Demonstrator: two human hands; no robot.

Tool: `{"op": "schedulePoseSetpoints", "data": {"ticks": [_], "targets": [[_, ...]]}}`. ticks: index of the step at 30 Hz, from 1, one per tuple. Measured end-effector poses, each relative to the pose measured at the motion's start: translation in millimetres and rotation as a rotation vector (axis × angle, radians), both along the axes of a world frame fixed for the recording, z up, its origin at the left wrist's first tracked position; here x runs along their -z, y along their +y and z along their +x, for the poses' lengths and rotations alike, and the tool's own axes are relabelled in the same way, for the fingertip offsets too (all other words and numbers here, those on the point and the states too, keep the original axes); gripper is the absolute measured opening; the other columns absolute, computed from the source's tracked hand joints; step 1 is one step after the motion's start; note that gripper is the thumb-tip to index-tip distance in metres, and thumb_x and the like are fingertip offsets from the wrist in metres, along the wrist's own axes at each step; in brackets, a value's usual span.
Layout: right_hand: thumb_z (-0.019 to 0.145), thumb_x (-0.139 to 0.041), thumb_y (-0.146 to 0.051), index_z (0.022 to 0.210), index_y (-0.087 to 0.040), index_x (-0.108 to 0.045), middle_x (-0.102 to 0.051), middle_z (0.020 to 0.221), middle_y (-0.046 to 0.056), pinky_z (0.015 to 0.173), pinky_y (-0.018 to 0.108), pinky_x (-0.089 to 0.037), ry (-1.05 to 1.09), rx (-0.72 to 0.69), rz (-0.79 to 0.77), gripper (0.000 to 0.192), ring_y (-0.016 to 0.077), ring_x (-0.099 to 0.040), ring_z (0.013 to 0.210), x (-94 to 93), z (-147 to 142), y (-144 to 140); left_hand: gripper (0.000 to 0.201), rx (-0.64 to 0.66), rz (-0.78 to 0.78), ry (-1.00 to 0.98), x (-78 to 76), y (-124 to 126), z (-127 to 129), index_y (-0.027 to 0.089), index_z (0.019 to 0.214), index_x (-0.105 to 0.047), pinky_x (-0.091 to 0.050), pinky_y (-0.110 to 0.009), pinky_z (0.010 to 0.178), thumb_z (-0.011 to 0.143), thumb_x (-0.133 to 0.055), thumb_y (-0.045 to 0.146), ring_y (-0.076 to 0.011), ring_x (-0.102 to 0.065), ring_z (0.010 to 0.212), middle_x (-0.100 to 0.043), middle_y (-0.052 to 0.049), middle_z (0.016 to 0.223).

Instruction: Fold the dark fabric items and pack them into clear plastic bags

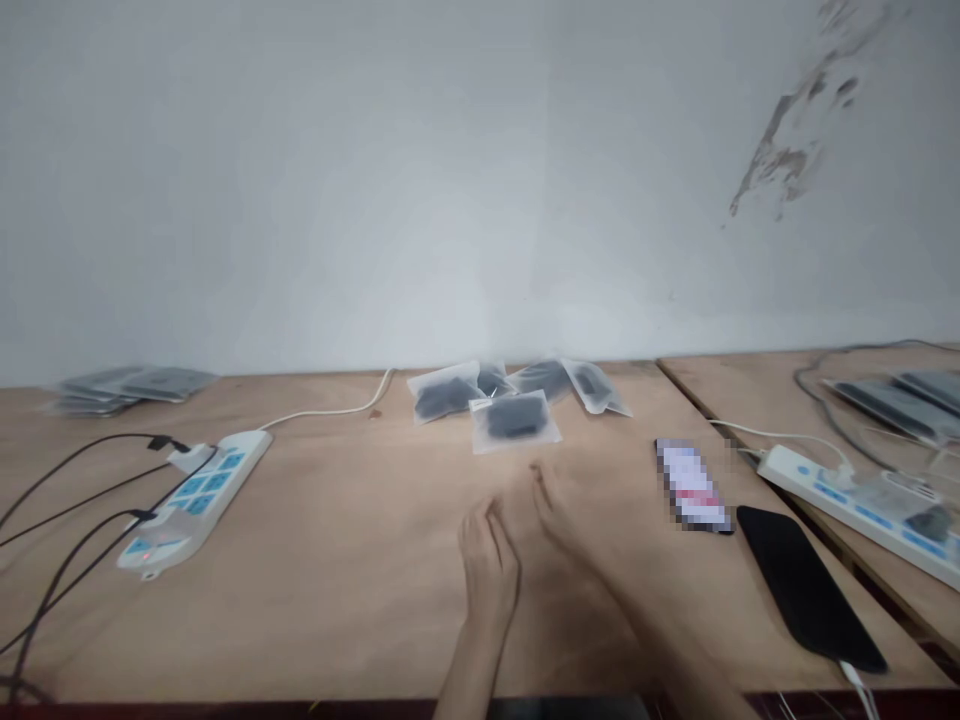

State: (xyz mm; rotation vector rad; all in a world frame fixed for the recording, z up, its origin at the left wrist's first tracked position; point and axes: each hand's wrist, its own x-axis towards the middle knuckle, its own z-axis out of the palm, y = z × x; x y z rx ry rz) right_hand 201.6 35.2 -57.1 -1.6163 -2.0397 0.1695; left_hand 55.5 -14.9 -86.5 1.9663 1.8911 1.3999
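Observation:
My left hand (486, 555) is low over the middle of the wooden table, its fingers drawn together and pointing away from me. A thin dark line runs along its inner side, and I cannot make out whether it is a cord or a shadow. Just to its right and slightly farther off is my right hand (546, 500), blurred, with its fingertips near the closest plastic pouch (514, 420) but apart from it. That frosted pouch has a dark item inside. Behind it, against the wall, lie several similar pouches, among them one at the left (444, 393) and one at the right (596, 387).
On the left are a white power strip (217, 490) with black cables and a stack of flat grey packets (135, 385). To the right lie a lit phone (694, 485), a black phone (806, 580) on a white cable, and another power strip (862, 510) beside a table gap.

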Motion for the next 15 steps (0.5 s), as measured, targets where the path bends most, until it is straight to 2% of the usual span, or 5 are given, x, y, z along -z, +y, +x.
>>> {"op": "schedulePoseSetpoints", "data": {"ticks": [3, 7, 9, 11, 15], "targets": [[0.098, -0.042, -0.028, 0.135, -0.017, -0.053, -0.064, 0.128, 0.013, 0.097, 0.037, -0.044, -0.047, -0.05, -0.103, 0.04, 0.0266, -0.059, 0.115, -35.3, -1, 80, 0.037, -0.029, 0.03, 0.025, 1.2, 0, -1, 0.013, 0.13, -0.053, -0.038, -0.053, 0.11, 0.1, -0.035, 0.024, -0.0255, -0.055, 0.125, -0.064, -0.016, 0.127], [0.099, -0.044, -0.029, 0.136, -0.012, -0.049, -0.059, 0.133, 0.018, 0.099, 0.041, -0.042, -0.086, -0.025, -0.182, 0.042, 0.0293, -0.056, 0.121, -67.2, -6, 192, 0.042, -0.032, -0.012, 0.109, 7.1, 0, -2, 0.014, 0.136, -0.05, -0.032, -0.057, 0.114, 0.097, -0.039, 0.023, -0.027, -0.051, 0.131, -0.06, -0.015, 0.136], [0.099, -0.047, -0.036, 0.131, -0.011, -0.053, -0.061, 0.129, 0.018, 0.099, 0.046, -0.042, -0.099, -0.002, -0.227, 0.041, 0.0292, -0.057, 0.12, -67.9, -13, 234, 0.042, -0.025, -0.052, 0.134, 12.7, 0, -3, 0.017, 0.137, -0.05, -0.034, -0.058, 0.114, 0.097, -0.038, 0.022, -0.0268, -0.051, 0.132, -0.058, -0.014, 0.139], [0.097, -0.051, -0.044, 0.127, -0.013, -0.056, -0.062, 0.127, 0.015, 0.103, 0.05, -0.04, -0.103, -0.006, -0.257, 0.043, 0.0277, -0.057, 0.119, -59.7, -23, 263, 0.042, -0.017, -0.079, 0.156, 21.2, 1, -5, 0.019, 0.137, -0.05, -0.035, -0.06, 0.113, 0.097, -0.037, 0.022, -0.026, -0.054, 0.13, -0.059, -0.012, 0.139], [0.093, -0.057, -0.05, 0.133, -0.009, -0.051, -0.065, 0.124, 0.019, 0.109, 0.051, -0.029, -0.083, -0.064, -0.252, 0.058, 0.0303, -0.054, 0.124, -34.5, -43, 288, 0.042, -0.013, -0.052, 0.194, 43.5, 4, -8, 0.022, 0.137, -0.051, -0.04, -0.059, 0.111, 0.098, -0.035, 0.022, -0.0248, -0.059, 0.124, -0.061, -0.01, 0.137]]}}
